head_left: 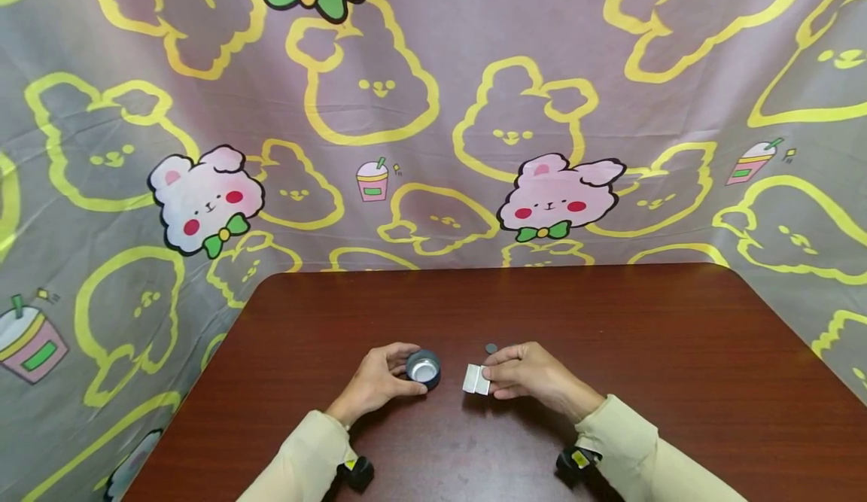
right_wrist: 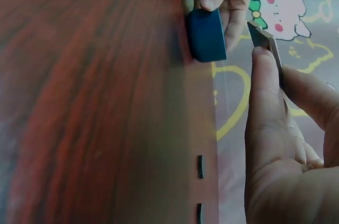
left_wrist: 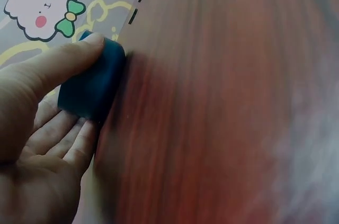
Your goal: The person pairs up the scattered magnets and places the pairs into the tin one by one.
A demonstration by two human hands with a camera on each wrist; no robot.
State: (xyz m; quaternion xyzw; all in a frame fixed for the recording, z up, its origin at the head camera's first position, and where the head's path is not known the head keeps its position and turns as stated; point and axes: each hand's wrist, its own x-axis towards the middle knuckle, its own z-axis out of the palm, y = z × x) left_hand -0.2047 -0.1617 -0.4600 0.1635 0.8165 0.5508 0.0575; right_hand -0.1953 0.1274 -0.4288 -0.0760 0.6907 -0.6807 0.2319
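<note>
My left hand (head_left: pixel 379 381) grips a small round dark-blue cup (head_left: pixel 424 370) with a silvery inside, thumb on one side and fingers on the other. In the left wrist view the cup's blue wall (left_wrist: pixel 92 83) shows between the thumb and the fingers, close to the tabletop. A little to the right, my right hand (head_left: pixel 528 374) pinches a small flat whitish piece (head_left: pixel 476 379) made of two panels with a line between them. Seen from the right wrist, this piece (right_wrist: pixel 270 49) is thin and stands up between thumb and fingertips.
Just beyond the right hand a small dark disc (head_left: pixel 491 348) lies on the brown wooden table (head_left: pixel 433 306). Two small dark pieces show on the tabletop in the right wrist view, one a thin disc (right_wrist: pixel 200 167). A patterned cloth (head_left: pixel 433 163) hangs behind the table.
</note>
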